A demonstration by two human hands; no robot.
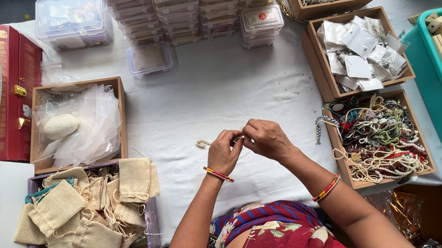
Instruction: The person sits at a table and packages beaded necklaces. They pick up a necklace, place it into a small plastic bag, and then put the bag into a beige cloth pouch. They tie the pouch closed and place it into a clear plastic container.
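Flanking both hands [246,145]: burlap pouches [89,217] left; bead-bracelet box [378,138] right

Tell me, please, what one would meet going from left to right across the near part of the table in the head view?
Box of small burlap pouches → left hand → right hand, both pinching a small beaded piece → box of beaded bracelets → teal bin of wooden pieces.

small beaded piece [204,142] mostly hidden between fingers [234,137], teal tray [438,98] cut off at right edge
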